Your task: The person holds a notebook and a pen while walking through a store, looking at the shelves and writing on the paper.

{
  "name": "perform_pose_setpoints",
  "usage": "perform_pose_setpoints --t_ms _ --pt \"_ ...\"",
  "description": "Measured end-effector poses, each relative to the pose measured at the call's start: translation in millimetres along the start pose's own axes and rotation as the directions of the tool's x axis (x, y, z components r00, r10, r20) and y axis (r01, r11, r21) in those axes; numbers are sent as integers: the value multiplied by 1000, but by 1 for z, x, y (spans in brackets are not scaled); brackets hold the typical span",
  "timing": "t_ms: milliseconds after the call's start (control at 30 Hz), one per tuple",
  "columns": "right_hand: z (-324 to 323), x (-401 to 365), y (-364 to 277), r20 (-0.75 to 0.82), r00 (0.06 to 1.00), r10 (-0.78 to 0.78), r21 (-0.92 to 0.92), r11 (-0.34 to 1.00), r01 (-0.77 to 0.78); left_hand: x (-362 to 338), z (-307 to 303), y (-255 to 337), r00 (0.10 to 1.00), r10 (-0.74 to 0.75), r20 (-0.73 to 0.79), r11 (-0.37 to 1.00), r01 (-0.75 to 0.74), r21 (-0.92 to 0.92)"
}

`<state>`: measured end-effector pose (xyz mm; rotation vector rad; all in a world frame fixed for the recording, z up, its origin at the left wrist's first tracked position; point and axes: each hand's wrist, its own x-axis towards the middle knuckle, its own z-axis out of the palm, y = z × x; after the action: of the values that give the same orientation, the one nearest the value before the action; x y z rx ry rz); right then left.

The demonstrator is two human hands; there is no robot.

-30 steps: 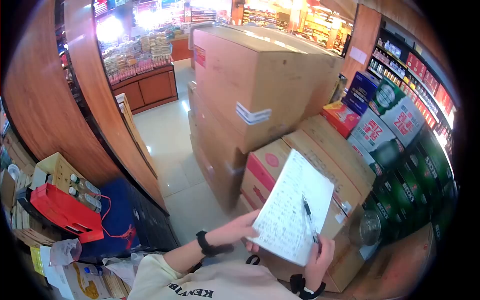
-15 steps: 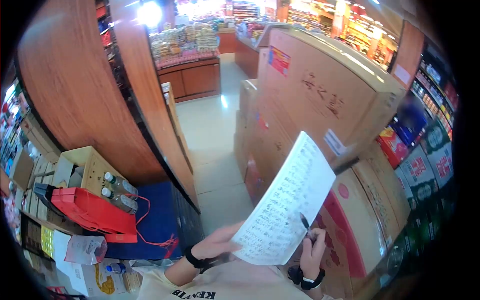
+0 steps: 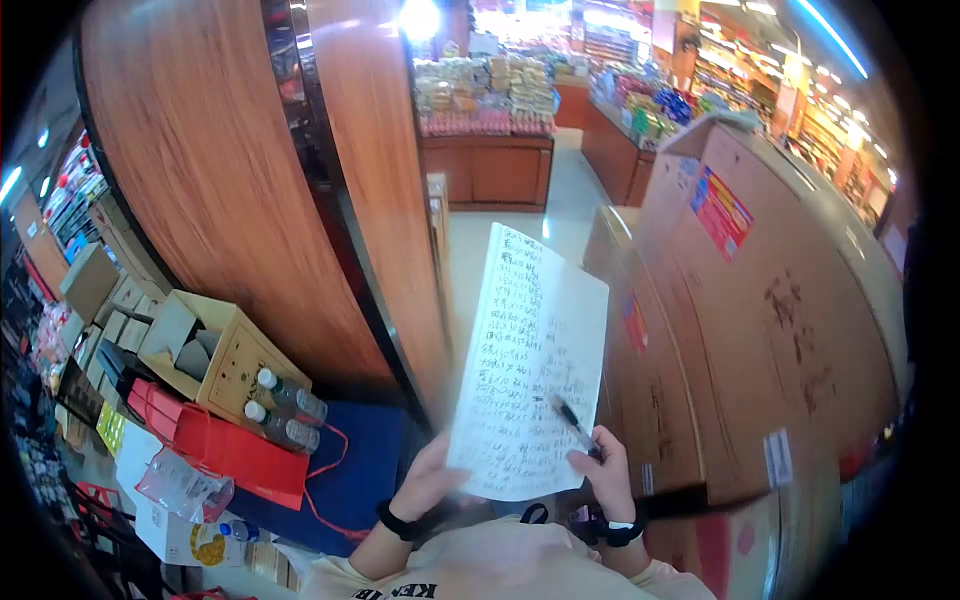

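A white notepad [image 3: 530, 350] covered in handwritten lines is held up in front of my chest. My left hand [image 3: 428, 478] grips its lower left corner, fingers partly hidden behind the pages. In my right hand [image 3: 606, 470] is a black pen [image 3: 572, 418], its tip angled up and left over the lower right part of the sheet. The fingers of that hand are wrapped round the pen at the notepad's lower right edge. Dark bands circle both wrists.
Large cardboard boxes [image 3: 790, 300] are stacked at the right. To the left, a blue surface [image 3: 365, 450] bears a red bag [image 3: 240, 450], two bottles [image 3: 290, 425] and an open carton [image 3: 235, 360]. A wooden pillar [image 3: 190, 180] rises behind. Farther off stands a goods-laden counter [image 3: 490, 165].
My view has swung right, so the surroundings shift, and the stacked boxes look closer. The notepad now stands more upright and nearer the middle. My right hand still has the pen.
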<state>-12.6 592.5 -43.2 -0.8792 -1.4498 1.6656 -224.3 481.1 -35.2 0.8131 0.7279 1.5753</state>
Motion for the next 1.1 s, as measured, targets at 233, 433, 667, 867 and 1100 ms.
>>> perform_pose_setpoints --t_ms 233,433,667,867,1100 --pt "-29 129 -49 -103 968 -227 -52 973 223 117 7 22 982 142 -122 956 -105 273" --pt "-56 209 -46 -104 957 -272 -125 958 259 193 -15 11 968 200 -149 895 -119 429" --pt "-77 273 -40 -88 972 -217 -177 964 199 278 -53 -14 973 53 -225 903 49 426" --pt "-81 356 -40 -168 950 -263 -213 951 226 377 -87 -8 987 50 -152 880 29 474" --pt "-73 478 -63 -186 948 -258 -216 952 217 506 -133 28 996 41 -81 890 1 456"
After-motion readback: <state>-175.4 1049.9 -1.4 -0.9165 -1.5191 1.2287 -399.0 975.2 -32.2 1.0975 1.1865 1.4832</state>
